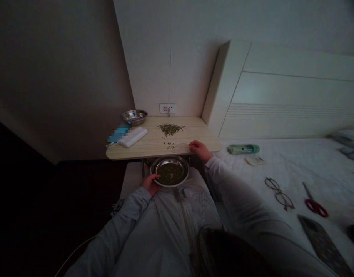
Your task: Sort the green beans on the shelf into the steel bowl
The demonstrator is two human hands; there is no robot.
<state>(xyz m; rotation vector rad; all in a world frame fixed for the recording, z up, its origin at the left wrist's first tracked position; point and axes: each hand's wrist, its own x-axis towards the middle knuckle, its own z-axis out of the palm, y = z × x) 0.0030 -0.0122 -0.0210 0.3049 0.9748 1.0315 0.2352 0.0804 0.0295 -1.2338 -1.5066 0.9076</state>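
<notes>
My left hand grips the near left rim of a shiny metal bowl, which rests at my lap just below the table's front edge. Small green grains, perhaps mung beans, cover its bottom. Over the table's front edge, the closed fingers of my right hand pinch a thin, translucent, rounded sheet. Its left edge is beside a few scattered grains on the wooden table. Farther back lies a larger heap of grains.
At the table's left are a second metal bowl, a white oblong case and a blurred blue item. On the bed at right lie a green bottle, eyeglasses, red-handled scissors and a dark patterned phone-shaped object.
</notes>
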